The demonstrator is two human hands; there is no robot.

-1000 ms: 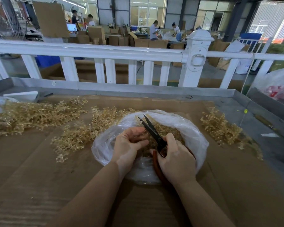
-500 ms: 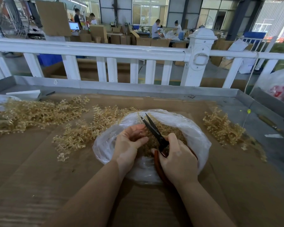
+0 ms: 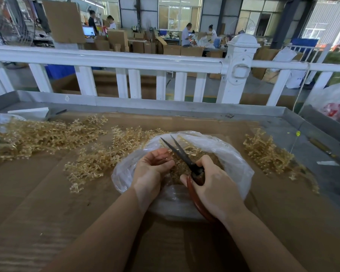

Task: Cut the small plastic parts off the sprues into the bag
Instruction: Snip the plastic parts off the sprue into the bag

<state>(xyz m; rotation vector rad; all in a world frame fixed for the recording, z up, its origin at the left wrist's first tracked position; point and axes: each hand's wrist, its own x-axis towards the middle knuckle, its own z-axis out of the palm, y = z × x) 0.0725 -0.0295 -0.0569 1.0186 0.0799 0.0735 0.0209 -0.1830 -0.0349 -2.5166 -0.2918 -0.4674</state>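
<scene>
Right hand (image 3: 216,185): curled round the red-brown handles of the scissors (image 3: 186,160), thumb and forefinger on either side of the pivot; it sits over the near right part of the bag.
Scissors: blades parted in a narrow V, tips pointing away from the person and to the left, above the bag's contents.
Left hand (image 3: 153,169): fingers curled inward, thumb pressed toward the fingertips, pinching a sprue piece at the left of the blades; what exactly lies in the grip is hidden by the fingers.
Bag (image 3: 232,160): clear plastic, mouth rolled open, lying on the counter directly under both hands; it holds a mound of small tan cut parts (image 3: 186,154).
Sprues, left pile (image 3: 43,136): tan branched sprues heaped along the far left of the counter.
Sprues, middle pile (image 3: 94,163): more sprues spread just left of the bag, some touching its rim.
Sprues, right pile (image 3: 267,154): a smaller cluster to the right of the bag, apart from it.
Counter (image 3: 47,203): covered in brown cardboard, with a grey raised edge at the far and right sides.
Railing (image 3: 126,61): white fence behind the counter.
Background: cardboard boxes and several people working beyond the railing.
</scene>
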